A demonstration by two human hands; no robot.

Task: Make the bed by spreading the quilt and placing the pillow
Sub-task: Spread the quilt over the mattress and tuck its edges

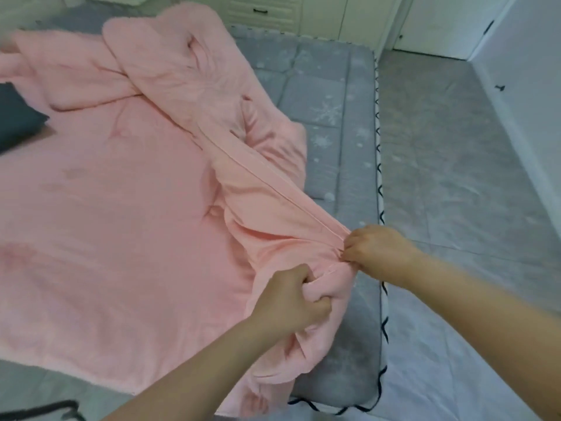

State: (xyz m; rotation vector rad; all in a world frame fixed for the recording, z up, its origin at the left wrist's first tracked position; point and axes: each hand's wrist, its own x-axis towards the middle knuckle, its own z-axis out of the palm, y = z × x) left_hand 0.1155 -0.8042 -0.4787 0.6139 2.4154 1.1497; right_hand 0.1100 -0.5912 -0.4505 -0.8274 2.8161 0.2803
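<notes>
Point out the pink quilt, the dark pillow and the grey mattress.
pink quilt (121,214), head view, flat middle area.
dark pillow (18,117), head view, corner showing at left edge.
grey mattress (328,95), head view, bare quilted top.

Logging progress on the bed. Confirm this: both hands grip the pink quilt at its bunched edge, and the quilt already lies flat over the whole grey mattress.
Not flat. The head view shows left hand and right hand gripping the pink quilt, but it lies bunched and folded, leaving the grey mattress bare on the right.

Grey floor (455,165), white drawers (261,10) (black handle)
</notes>
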